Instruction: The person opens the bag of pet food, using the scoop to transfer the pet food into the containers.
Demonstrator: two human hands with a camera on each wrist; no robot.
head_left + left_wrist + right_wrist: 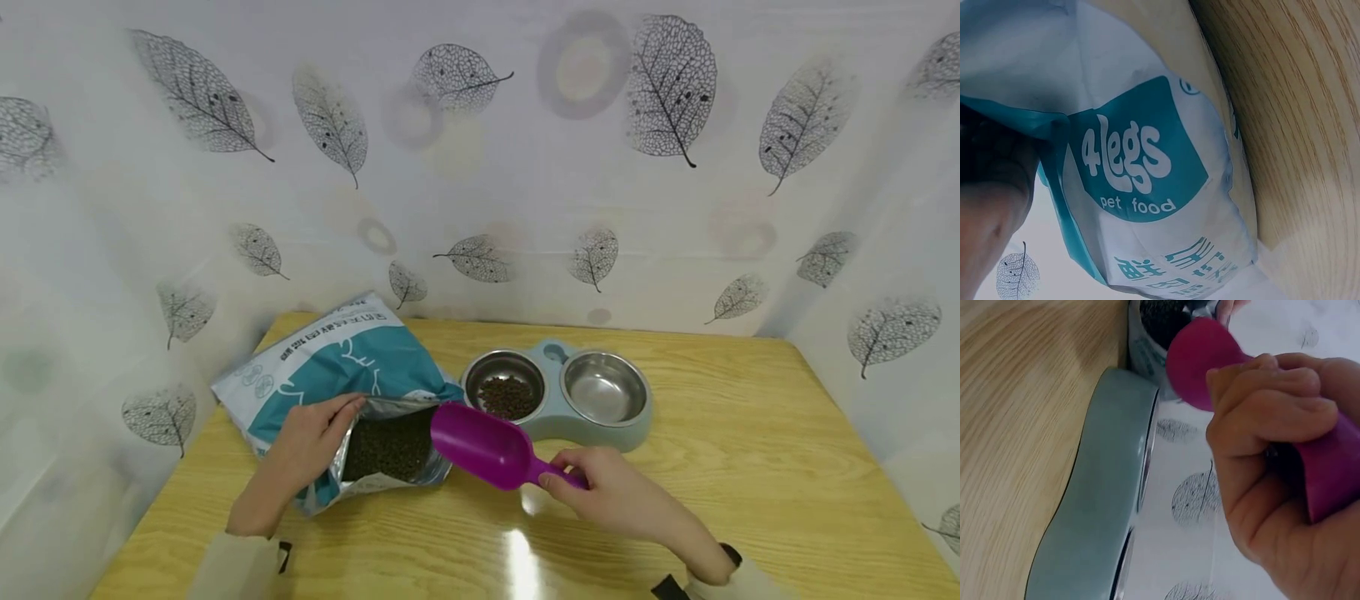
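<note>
– What are the hands holding?
– The left hand pinches the upper lip of the 4Legs pet food bag; in its wrist view, shadow swallows the fingers. The right hand curls round the handle of the purple scoop.
– Where's the scoop?
– At the right edge of the bag's mouth, above the bench. Can't tell whether they touch. Dark kibble shows inside.
– Around that?
– The double-bowl feeder, brown kibble in its left bowl; the right wrist view cuts it off. Behind hangs leaf-printed cloth.
</note>
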